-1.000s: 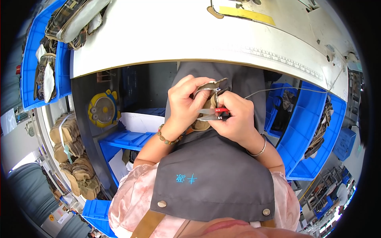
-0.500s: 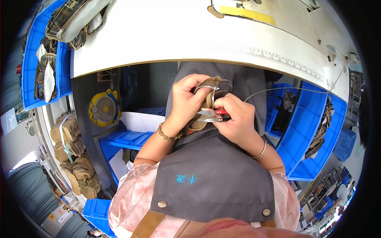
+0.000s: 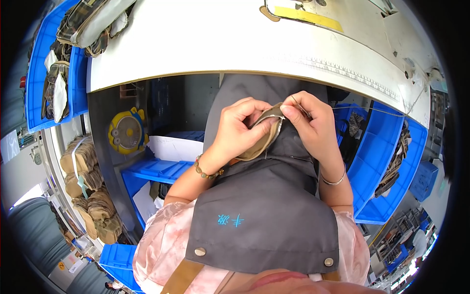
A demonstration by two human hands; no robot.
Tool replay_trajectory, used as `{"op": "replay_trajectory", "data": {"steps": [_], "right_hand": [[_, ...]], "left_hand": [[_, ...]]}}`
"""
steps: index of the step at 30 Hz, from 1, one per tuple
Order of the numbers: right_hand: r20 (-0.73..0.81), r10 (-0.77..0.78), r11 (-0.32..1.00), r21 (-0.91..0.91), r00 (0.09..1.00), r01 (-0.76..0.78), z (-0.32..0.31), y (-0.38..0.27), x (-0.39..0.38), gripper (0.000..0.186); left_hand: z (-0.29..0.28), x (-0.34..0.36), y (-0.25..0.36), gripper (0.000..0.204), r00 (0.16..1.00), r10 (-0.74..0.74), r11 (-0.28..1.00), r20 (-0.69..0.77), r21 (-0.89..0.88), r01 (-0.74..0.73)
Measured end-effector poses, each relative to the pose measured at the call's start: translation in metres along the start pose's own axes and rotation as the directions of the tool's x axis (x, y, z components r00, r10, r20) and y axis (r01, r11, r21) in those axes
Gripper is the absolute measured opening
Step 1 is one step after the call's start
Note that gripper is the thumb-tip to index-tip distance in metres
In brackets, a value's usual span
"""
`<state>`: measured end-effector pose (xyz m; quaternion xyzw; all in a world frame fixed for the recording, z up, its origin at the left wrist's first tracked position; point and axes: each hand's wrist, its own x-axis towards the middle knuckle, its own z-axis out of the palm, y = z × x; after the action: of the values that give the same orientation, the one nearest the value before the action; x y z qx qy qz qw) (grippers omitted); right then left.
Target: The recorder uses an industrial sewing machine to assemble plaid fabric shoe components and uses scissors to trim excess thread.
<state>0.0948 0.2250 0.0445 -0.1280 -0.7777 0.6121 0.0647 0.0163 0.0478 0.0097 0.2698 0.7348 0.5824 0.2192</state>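
Over the lap of my dark grey apron (image 3: 254, 225), my left hand (image 3: 242, 127) grips a khaki zippered fabric piece (image 3: 266, 142), thumb pressed on it and fingers curled behind its upper part. My right hand (image 3: 311, 125) is closed on the piece’s upper right corner, thumb and forefinger pinched at the metal zipper (image 3: 280, 125). A thin cord runs right from near that hand. The red-handled clippers seen earlier are not visible.
A white worktable (image 3: 196, 44) with ruler markings crosses ahead. Blue bins (image 3: 364, 157) with fabric items flank me. Tied khaki stacks (image 3: 81, 161) stand left, beside a yellow fan (image 3: 128, 131). A person in white (image 3: 419, 239) is small at far right.
My right hand has moved up and right from the piece’s lower part to its upper corner; the clippers have gone from view. My left hand has shifted slightly, and the piece is turned.
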Motion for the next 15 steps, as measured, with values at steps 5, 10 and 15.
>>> {"op": "replay_trajectory", "data": {"steps": [5,10,15], "right_hand": [[0.057,0.068,0.995,-0.081,0.996,-0.064,-0.018,0.001,0.0,0.022],[0.164,0.064,0.989,-0.143,0.984,-0.041,-0.03,-0.003,0.002,0.014],[0.123,-0.032,0.991,-0.125,0.992,0.048,-0.027,-0.007,0.005,0.009]], "left_hand": [[-0.007,-0.005,-0.002,0.017,1.0,-0.011,0.996,0.009,0.093,0.01],[-0.009,-0.002,0.006,0.016,0.998,-0.052,0.997,0.028,0.06,0.051],[-0.011,0.0,0.014,0.018,0.997,-0.037,0.993,0.062,0.116,0.03]]}}
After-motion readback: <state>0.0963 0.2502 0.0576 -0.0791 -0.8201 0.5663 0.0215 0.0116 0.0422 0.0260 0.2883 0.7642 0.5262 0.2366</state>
